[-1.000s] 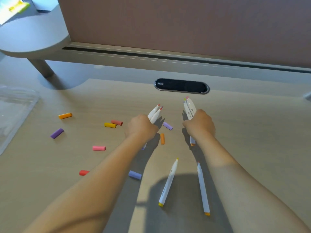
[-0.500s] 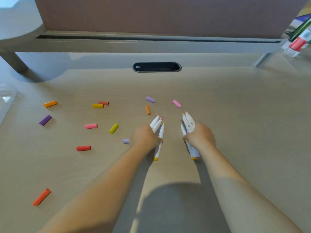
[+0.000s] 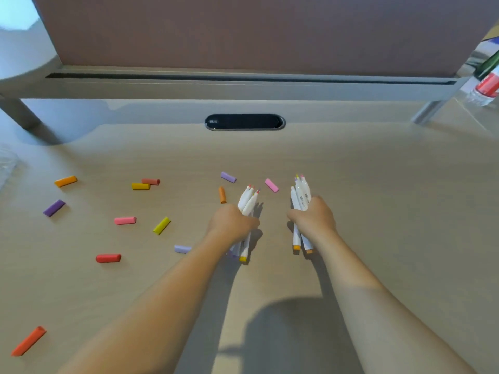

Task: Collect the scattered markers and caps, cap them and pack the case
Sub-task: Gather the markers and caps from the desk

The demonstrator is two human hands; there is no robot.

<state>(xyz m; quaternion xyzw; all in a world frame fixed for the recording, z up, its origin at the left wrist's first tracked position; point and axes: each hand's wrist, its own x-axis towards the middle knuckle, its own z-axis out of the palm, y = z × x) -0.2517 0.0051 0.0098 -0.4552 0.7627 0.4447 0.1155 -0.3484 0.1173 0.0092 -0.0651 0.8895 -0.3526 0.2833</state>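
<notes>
White uncapped markers [image 3: 248, 201] (tips coloured) gripped in left hand [image 3: 231, 222] and right hand [image 3: 313, 218].

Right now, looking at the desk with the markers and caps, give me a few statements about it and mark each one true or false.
1. Both hands hold bundles of markers. True: the left hand grips one bundle and the right hand grips another.
2. Every marker tip pointing away from the person is capped. False: those tips are bare and coloured.
3. Most loose caps lie on the person's left side of the desk. True: for instance the purple cap and the red cap.
4. A pink cap lies between the two bundles' tips. True.
5. The caps sit stacked in one pile. False: they lie scattered and apart.
</notes>
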